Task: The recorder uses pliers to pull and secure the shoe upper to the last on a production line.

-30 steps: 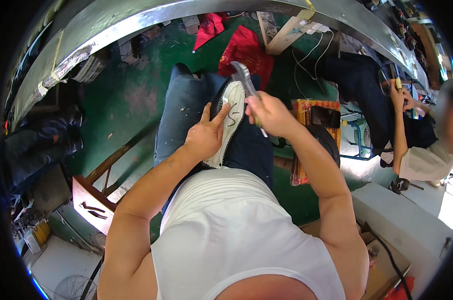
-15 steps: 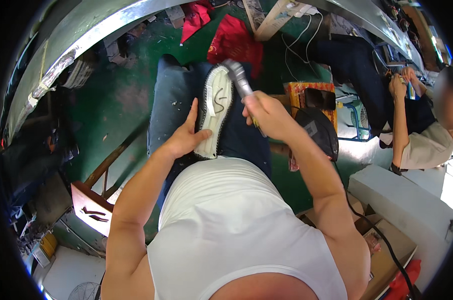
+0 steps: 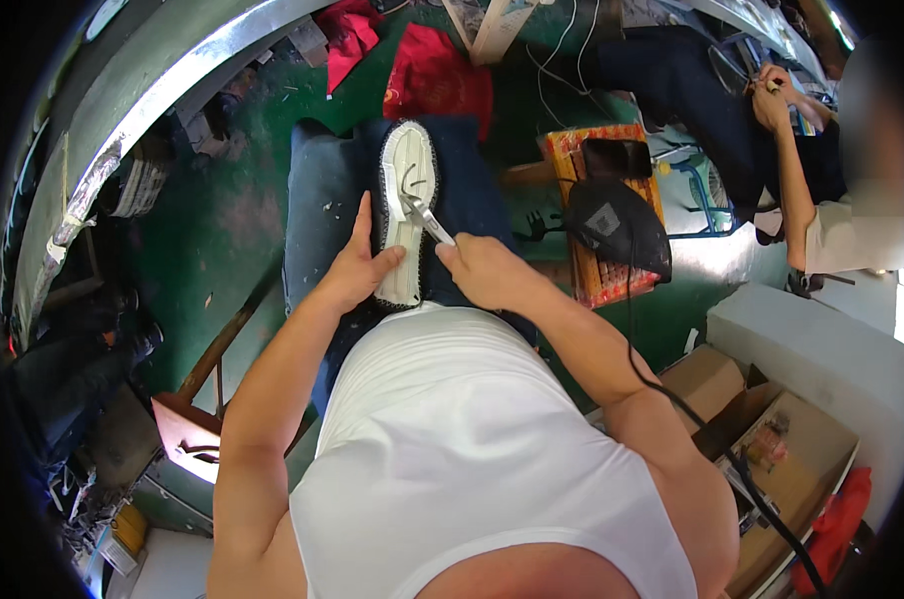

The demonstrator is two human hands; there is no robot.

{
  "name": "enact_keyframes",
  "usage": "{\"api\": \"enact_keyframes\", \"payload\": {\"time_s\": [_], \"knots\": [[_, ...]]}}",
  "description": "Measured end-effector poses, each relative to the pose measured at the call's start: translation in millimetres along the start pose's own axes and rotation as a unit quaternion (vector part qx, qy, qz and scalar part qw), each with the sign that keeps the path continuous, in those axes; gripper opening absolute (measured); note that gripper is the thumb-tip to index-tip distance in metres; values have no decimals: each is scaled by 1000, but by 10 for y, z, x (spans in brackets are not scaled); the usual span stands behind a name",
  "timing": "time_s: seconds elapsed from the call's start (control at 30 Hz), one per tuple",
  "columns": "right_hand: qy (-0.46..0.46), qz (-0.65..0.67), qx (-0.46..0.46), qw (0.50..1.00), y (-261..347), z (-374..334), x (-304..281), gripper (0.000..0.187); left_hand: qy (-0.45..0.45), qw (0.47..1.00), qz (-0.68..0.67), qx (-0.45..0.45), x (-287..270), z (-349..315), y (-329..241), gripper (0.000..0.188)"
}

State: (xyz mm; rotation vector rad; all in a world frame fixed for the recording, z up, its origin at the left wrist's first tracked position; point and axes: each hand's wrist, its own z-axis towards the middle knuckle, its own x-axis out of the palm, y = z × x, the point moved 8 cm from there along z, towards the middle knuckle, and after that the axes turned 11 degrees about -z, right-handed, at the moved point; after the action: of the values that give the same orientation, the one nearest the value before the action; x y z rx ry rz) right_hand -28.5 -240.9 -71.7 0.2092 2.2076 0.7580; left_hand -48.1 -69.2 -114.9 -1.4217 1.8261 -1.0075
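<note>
A shoe (image 3: pixel 403 278) lies lengthwise across my dark-trousered thighs, its pale underside up. Dark, stitch-like edging runs around it, and a white strip and a thin dark curved line show on its upper half. My left hand (image 3: pixel 353 268) steadies its left side, fingers stretched along the edge and thumb over the underside. From the right, my right hand (image 3: pixel 487 272) is closed around a silver metal tool that looks like pincers (image 3: pixel 429 221). The tool's head is at the middle of the underside, by the dark line. The fist hides most of its handles.
Right of my legs, a dark mesh-like object (image 3: pixel 616 228) and a dark phone-like slab (image 3: pixel 616 158) rest on a red-and-yellow box (image 3: pixel 597 290). A black cable (image 3: pixel 661 384) passes over my right arm. Another person's hands (image 3: pixel 774 98) work at the far right. An open cardboard box (image 3: pixel 801 449) stands lower right.
The tool's head has come down from beside the shoe's far end to the middle of its underside. My right hand has moved nearer and left. My left hand stays on the shoe.
</note>
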Motion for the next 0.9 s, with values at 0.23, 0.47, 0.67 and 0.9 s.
{"api": "enact_keyframes", "payload": {"time_s": [0.23, 0.47, 0.67, 0.9], "knots": [[52, 45, 41, 997, -150, -37, 48, 43, 13, 992, -104, 63, -88, 130, -39, 91], [9, 454, 38, 890, -472, 49, 125, 44, -130, 981, -140, 14, -585, 950, 241, 67], [47, 485, 111, 866, -735, 88, 246, 43, -119, 862, -486, 84, -1320, 193, -899, 44], [103, 504, 130, 848, -725, 368, 56, 45, -363, 756, 384, 386, -2917, 314, -4037, 59]]}}
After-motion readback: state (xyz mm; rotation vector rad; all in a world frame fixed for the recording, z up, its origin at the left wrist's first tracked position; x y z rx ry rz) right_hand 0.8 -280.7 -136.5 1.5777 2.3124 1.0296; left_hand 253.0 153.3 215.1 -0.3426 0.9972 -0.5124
